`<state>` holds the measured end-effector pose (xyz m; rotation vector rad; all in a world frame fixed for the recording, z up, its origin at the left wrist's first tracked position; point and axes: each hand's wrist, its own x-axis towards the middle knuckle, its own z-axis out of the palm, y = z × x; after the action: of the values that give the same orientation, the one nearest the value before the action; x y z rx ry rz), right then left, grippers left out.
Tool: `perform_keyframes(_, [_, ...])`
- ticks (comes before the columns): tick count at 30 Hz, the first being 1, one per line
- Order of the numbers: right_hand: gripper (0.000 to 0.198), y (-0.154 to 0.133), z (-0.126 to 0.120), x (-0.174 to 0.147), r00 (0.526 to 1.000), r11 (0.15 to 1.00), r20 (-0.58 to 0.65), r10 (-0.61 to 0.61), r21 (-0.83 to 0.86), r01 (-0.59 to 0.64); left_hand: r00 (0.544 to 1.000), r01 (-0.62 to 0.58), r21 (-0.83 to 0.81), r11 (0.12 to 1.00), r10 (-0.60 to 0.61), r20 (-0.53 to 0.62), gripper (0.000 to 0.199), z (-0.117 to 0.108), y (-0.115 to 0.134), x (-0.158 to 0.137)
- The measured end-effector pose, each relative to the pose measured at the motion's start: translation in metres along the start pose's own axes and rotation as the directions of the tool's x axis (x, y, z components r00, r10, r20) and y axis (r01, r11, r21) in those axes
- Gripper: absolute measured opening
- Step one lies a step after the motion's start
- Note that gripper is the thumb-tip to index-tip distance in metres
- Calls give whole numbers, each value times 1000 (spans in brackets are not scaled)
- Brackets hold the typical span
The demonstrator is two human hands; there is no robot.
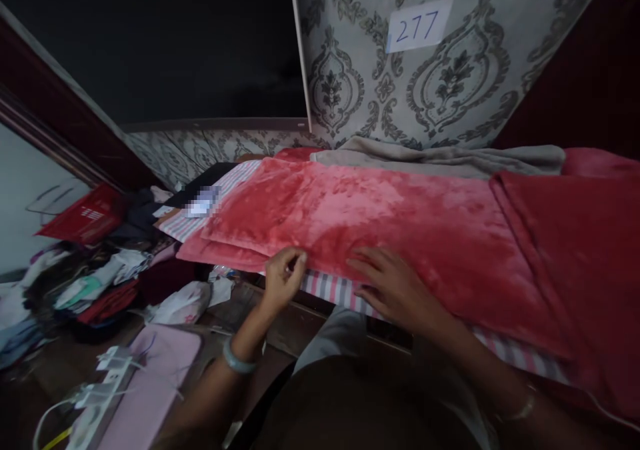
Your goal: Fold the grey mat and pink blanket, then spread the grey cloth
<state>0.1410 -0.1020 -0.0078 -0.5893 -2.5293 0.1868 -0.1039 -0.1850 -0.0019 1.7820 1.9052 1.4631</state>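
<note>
A red plush blanket (425, 217) lies in folded layers along a long surface. Beneath its near edge shows a striped cloth (330, 289) in pink, grey and white. My left hand (284, 277) is closed in a pinch at the blanket's near edge, thumb and forefinger together on the fabric. To the right of it, my right hand (393, 283) rests on the same edge with its fingers apart, some on top of the plush and the thumb lower near the striped cloth. At the far right, another part of the blanket is folded over in a thick layer.
A grey cloth (450, 158) lies behind the blanket against the patterned wall. A large dark screen (165, 43) hangs at upper left. Clothes (100, 283) and a red basket (87, 213) are piled at left. A power strip (97, 403) lies on a pink board (155, 370) at lower left.
</note>
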Motion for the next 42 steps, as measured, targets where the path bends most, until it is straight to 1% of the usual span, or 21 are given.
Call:
perform_keyframes(1, [36,-7,9,11,999,1000,35,-10,1,10,1000,22,-19,1000,-21,15,27,-1,0,-10])
perform_keyframes(3, [30,-11,23,26,998,1000,65,17,10,-18,996,75,-61,995,-72,57,27,-2,-1,-27])
perform_keyframes(5, [28,-4,32,36,995,994,34,89,53,-91,981,187,-137,973,-176,85,25,-1,-4,-38])
perform_keyframes(6, [29,2,34,38,990,986,-2,139,90,-138,961,271,-203,941,-255,105,23,1,-6,-41])
perform_keyframes(7, [29,6,36,40,981,974,-41,188,133,-181,930,367,-285,886,-339,142,23,3,-9,-44])
perform_keyframes(8, [30,10,37,40,971,962,-72,226,176,-211,889,459,-374,806,-416,193,27,5,-11,-45])
perform_keyframes(9, [28,12,37,40,966,953,-91,244,205,-221,842,538,-460,707,-475,256,36,7,-14,-46])
perform_keyframes(11, [21,10,37,38,974,962,-78,212,190,-194,756,644,-584,495,-527,388,52,10,-17,-45])
perform_keyframes(12, [18,7,37,36,983,975,-53,175,147,-166,727,670,-619,409,-530,436,55,10,-18,-44])
perform_keyframes(14, [20,1,38,34,993,992,-3,118,34,-118,693,696,-654,297,-518,502,56,10,-19,-43])
perform_keyframes(16, [20,-2,38,34,993,993,8,114,-29,-114,678,705,-669,236,-502,537,55,9,-16,-41])
perform_keyframes(17, [22,-1,38,36,992,991,-6,128,-25,-128,674,704,-677,213,-501,543,54,9,-14,-41])
perform_keyframes(20, [28,4,35,44,976,980,-96,194,65,-189,669,677,-721,149,-532,519,49,12,-6,-41])
perform_keyframes(23, [28,8,30,49,954,969,-186,233,126,-212,680,616,-780,110,-574,456,44,21,0,-40])
perform_keyframes(26, [28,7,28,48,961,973,-179,211,134,-188,685,583,-809,76,-582,438,39,28,-2,-36])
perform_keyframes(29, [29,5,28,46,970,974,-146,194,146,-173,655,636,-770,50,-563,504,31,31,-6,-30])
perform_keyframes(31, [28,7,27,47,969,972,-145,202,154,-180,638,684,-727,60,-532,557,30,31,-6,-28])
perform_keyframes(32, [28,8,26,48,966,970,-153,210,158,-185,639,697,-714,73,-516,571,31,31,-6,-28])
perform_keyframes(36, [25,14,26,53,953,963,-208,218,205,-175,677,688,-715,124,-466,570,40,32,3,-31])
perform_keyframes(39, [22,17,27,54,950,959,-232,211,237,-155,694,680,-718,151,-449,562,44,32,10,-30])
perform_keyframes(42, [22,16,29,53,946,957,-242,217,245,-156,728,623,-758,193,-498,472,43,31,12,-24])
